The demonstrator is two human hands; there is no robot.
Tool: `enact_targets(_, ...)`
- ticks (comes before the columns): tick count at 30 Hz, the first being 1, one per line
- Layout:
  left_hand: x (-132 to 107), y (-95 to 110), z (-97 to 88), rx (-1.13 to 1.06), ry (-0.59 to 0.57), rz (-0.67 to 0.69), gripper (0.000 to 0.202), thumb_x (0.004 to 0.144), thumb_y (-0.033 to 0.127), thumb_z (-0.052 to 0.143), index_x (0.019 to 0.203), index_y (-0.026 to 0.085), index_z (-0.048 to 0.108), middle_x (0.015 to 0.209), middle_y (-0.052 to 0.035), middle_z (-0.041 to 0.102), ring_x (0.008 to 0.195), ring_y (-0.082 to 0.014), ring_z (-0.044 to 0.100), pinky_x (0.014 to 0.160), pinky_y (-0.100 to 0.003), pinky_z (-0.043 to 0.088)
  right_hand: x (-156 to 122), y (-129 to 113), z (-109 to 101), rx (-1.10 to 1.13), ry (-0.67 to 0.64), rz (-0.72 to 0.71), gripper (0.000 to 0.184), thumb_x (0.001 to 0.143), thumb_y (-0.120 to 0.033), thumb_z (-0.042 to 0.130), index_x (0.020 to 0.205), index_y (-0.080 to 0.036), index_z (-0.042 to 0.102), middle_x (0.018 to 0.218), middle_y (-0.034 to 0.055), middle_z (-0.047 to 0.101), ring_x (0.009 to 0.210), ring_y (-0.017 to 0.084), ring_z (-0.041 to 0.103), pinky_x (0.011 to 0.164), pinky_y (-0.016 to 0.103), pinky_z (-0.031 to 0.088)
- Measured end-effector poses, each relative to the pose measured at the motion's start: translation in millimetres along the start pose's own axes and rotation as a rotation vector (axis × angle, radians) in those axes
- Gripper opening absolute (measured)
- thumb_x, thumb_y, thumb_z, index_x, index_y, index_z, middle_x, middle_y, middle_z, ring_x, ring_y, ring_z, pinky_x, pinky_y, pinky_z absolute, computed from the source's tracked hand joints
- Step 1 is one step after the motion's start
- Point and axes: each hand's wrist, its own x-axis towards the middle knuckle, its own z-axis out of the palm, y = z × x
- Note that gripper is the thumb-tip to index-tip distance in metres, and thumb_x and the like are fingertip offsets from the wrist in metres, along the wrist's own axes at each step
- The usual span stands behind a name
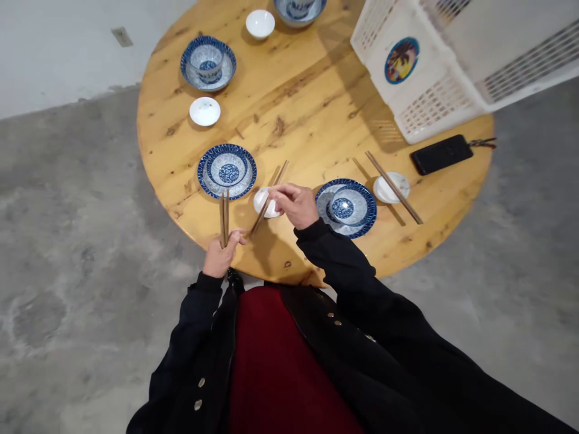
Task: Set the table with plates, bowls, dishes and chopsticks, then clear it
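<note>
2 arms point(348, 268) reach forward: left hand point(221, 253) curled in a grip, right hand point(298, 205) with fingers point(282, 198) bent.

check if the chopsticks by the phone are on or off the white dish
On: the chopsticks lie across the white dish, both ends reaching out past its rim.

Round wooden table point(294, 120) | basket point(429, 66) at two o'clock | phone point(441, 155) at three | plates point(202, 172) at five, eight, ten, twelve | white dishes point(205, 113) between!

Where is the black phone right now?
In the head view, the phone lies on the table near its right edge, just below the white basket and right of a small dish with chopsticks across it.
</note>
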Motion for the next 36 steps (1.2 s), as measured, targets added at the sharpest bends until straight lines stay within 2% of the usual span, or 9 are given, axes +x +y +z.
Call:
enact_targets(2, -9.0, 9.6, 5.4, -0.085, -0.123, 0.015, 0.06, 0.084, 0.065, 0.051, 0.107, 0.013, 0.07, 0.079, -0.0065, 0.068, 0.04, -0.005, 0.033, 0.041, -0.024, 0.024, -10.9, -16.4, 12.9, 0.066, -0.147, -0.025, 0.029, 0.079, -0.046, 0.065, 0.079, -0.017, 0.068, 0.061, -0.0022, 0.06, 0.049, 0.01, 0.055, 0.048, 0.022, 0.047)
enact_targets(5, -17.7, 15.7, 12.8, -0.175, -0.235, 0.019, 0.063, 0.083, 0.067, 0.052, 0.108, 0.012, 0.07, 0.076, -0.0061, 0.067, 0.041, -0.0041, 0.03, 0.042, -0.024, 0.022, -17.6, -35.8, 25.5, 0.108, -0.281, -0.041, 0.031, 0.077, -0.049, 0.068, 0.082, -0.018, 0.07, 0.066, -0.0008, 0.063, 0.05, 0.01, 0.056, 0.047, 0.022, 0.046)
enact_targets(10, -24.8, 14.2, 10.9, -0.252, -0.276, 0.053, 0.06, 0.084, 0.065, 0.054, 0.098, 0.01, 0.072, 0.074, -0.0063, 0.066, 0.044, -0.0043, 0.034, 0.045, -0.024, 0.024, -21.4, -53.5, 34.3, 0.122, -0.411, -0.061, 0.032, 0.077, -0.051, 0.07, 0.084, -0.019, 0.072, 0.073, 0.0009, 0.066, 0.053, 0.01, 0.058, 0.051, 0.024, 0.048)
enact_targets(14, -28.6, 15.3, 5.3, -0.298, -0.283, 0.048, 0.061, 0.082, 0.065, 0.056, 0.103, 0.009, 0.071, 0.076, -0.0065, 0.066, 0.043, -0.003, 0.031, 0.043, -0.024, 0.021, -26.3, -58.2, 43.7, 0.136, -0.474, -0.083, 0.033, 0.076, -0.05, 0.071, 0.087, -0.019, 0.071, 0.074, 0.0011, 0.066, 0.054, 0.011, 0.058, 0.052, 0.024, 0.049)
enact_targets(20, -30.4, 12.4, 0.1, -0.337, -0.355, 0.03, 0.059, 0.082, 0.062, 0.058, 0.104, 0.008, 0.07, 0.077, -0.0074, 0.067, 0.04, -0.0014, 0.028, 0.042, -0.024, 0.016, -29.2, -60.4, 59.1, 0.148, -0.538, -0.135, 0.029, 0.077, -0.047, 0.071, 0.079, -0.018, 0.069, 0.063, -0.0015, 0.058, 0.053, 0.01, 0.056, 0.051, 0.022, 0.046)
enact_targets(25, -31.6, 1.8, -5.7, -0.37, -0.417, 0.032, 0.058, 0.082, 0.062, 0.059, 0.102, 0.009, 0.071, 0.081, -0.0105, 0.069, 0.04, -0.0013, 0.028, 0.041, -0.024, 0.015, -31.5, -62.3, 64.7, 0.149, -0.611, -0.054, 0.036, 0.076, -0.053, 0.07, 0.075, -0.018, 0.066, 0.062, -0.0012, 0.057, 0.054, 0.011, 0.055, 0.052, 0.023, 0.047)
enact_targets(30, -35.1, -4.1, -13.9, -0.393, -0.488, 0.05, 0.06, 0.083, 0.062, 0.058, 0.112, 0.01, 0.069, 0.083, -0.0102, 0.068, 0.041, -0.002, 0.029, 0.041, -0.024, 0.017, -35.7, -63.6, 70.8, 0.12, -0.672, -0.062, 0.041, 0.078, -0.058, 0.068, 0.07, -0.018, 0.063, 0.062, -0.0004, 0.058, 0.054, 0.011, 0.056, 0.051, 0.023, 0.046)
enact_targets(33, -39.0, -5.4, -19.5, -0.393, -0.462, 0.065, 0.067, 0.082, 0.066, 0.057, 0.12, 0.011, 0.066, 0.085, -0.0097, 0.068, 0.042, -0.0023, 0.03, 0.041, -0.023, 0.018, -39.7, -64.4, 77.5, 0.083, -0.632, -0.089, 0.043, 0.078, -0.06, 0.066, 0.068, -0.018, 0.06, 0.058, -0.001, 0.057, 0.053, 0.011, 0.054, 0.051, 0.023, 0.045)
enact_targets(36, -42.8, -6.9, -26.0, -0.432, -0.364, 0.097, 0.071, 0.082, 0.068, 0.055, 0.125, 0.012, 0.063, 0.09, -0.0108, 0.069, 0.041, -0.0024, 0.034, 0.04, -0.022, 0.021, -42.8, -69.2, 84.6, 0.057, -0.536, -0.126, 0.041, 0.079, -0.059, 0.065, 0.075, -0.019, 0.063, 0.06, -0.001, 0.058, 0.053, 0.012, 0.055, 0.051, 0.024, 0.046)
